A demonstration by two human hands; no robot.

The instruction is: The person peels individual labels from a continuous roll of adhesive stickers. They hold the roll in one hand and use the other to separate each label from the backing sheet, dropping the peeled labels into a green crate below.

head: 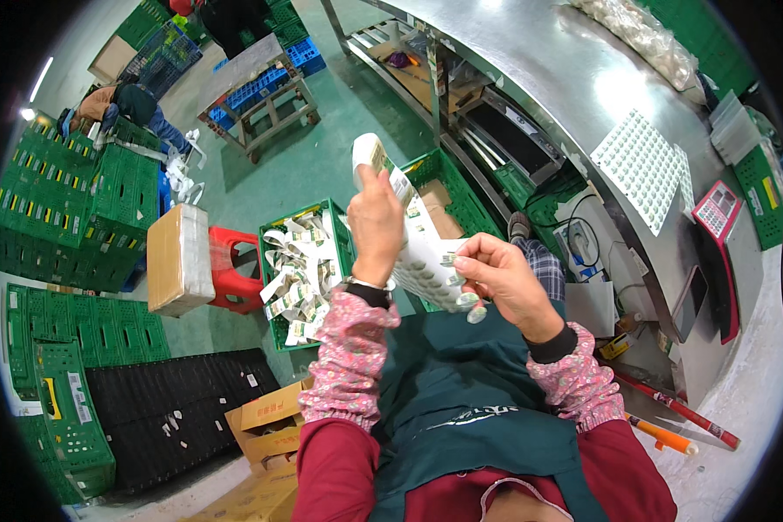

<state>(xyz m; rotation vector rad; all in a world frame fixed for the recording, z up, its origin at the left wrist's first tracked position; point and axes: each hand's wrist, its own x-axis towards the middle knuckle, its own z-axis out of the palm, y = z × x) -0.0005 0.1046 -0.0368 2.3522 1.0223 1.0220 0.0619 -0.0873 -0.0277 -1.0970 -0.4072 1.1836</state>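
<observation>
My left hand (375, 225) grips a curled sheet of round stickers (424, 261), its thumb pressed on the printed upper part. The sheet hangs down towards my dark green apron. At its lower right edge, my right hand (499, 277) pinches a small sticker between thumb and forefinger. Several round stickers (468, 301) stand out along the edge below those fingers. To the left of my left wrist, a green plastic crate (347, 241) holds a heap of looped, printed paper strips (300, 274). Another green crate (460, 176) with cardboard in it is behind the sheet.
A steel table (548, 65) on the right bears a flat sticker sheet (646, 169), a red digital scale (721, 209) and a phone (690, 303). A carton (179, 261) rests on a red plastic stool (231, 267). Crates are stacked at left, where a person (130, 107) bends over.
</observation>
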